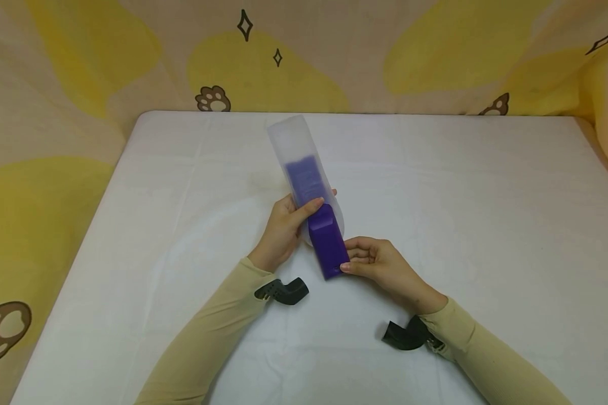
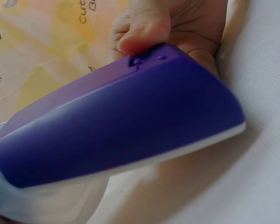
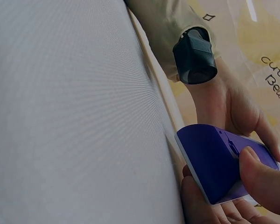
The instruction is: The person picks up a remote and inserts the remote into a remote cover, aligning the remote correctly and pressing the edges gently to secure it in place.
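Note:
A purple-handled tool (image 1: 329,242) sits tilted above the white tabletop, its far part inside a frosted translucent sleeve (image 1: 287,136). Purple shows through the lower part of this sleeve. My left hand (image 1: 281,233) grips the sleeve, with the thumb lying across it near the handle's upper end and the fingers mostly hidden beneath. At the handle's near end, my right hand (image 1: 380,263) pinches it between thumb and fingers. The left wrist view shows the purple handle (image 2: 116,121) close up, with a pale underside and a small slot under the right thumb (image 2: 147,32).
Under both hands spreads a white-covered table (image 1: 486,197). Behind and to the left hangs a yellow and beige cloth (image 1: 304,62) with paw prints. Black wrist mounts (image 1: 286,291) stick out from the sleeves of both arms.

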The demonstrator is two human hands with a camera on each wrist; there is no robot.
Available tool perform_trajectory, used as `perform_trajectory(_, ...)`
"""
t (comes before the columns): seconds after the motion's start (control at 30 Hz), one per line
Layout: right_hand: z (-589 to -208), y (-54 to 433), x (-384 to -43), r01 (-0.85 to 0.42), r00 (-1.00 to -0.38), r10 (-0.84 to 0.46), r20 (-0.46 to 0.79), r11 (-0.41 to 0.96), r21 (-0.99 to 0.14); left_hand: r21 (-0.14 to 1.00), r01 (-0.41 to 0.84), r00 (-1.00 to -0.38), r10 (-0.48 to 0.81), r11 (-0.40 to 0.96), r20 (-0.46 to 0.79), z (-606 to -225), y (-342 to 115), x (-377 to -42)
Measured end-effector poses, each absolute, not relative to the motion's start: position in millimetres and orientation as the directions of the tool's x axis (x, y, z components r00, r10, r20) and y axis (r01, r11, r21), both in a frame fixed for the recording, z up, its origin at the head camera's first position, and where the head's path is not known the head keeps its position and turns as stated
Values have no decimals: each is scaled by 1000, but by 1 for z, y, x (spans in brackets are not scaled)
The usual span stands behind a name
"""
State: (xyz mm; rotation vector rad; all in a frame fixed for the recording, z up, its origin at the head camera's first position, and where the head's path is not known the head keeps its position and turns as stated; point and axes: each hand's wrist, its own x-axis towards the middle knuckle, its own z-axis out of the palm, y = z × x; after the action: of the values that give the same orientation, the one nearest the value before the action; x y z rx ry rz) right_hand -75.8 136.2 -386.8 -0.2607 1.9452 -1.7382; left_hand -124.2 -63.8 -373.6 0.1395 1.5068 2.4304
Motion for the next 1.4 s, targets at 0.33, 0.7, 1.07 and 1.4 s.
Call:
perform_trajectory(0.33,-385,136,-76,194,-849,-469,-243,150,-969,893,-190,-956,285,-407,-73,-373,-63,-123)
perform_trajectory(0.7,-386,137,-77,179,-851,-472,-230,150,-972,903,-190,-951,301,-386,-71,-374,-62,-123)
perform_trajectory(1.07,-386,138,-78,174,-852,-470,-230,161,-972,901,-196,-946,317,-387,-69,-374,-62,-123)
perform_trajectory(1.4,-386,138,-76,271,-828,-503,-248,28,-962,908,-209,-950,297,-363,-100,-374,-63,-125)
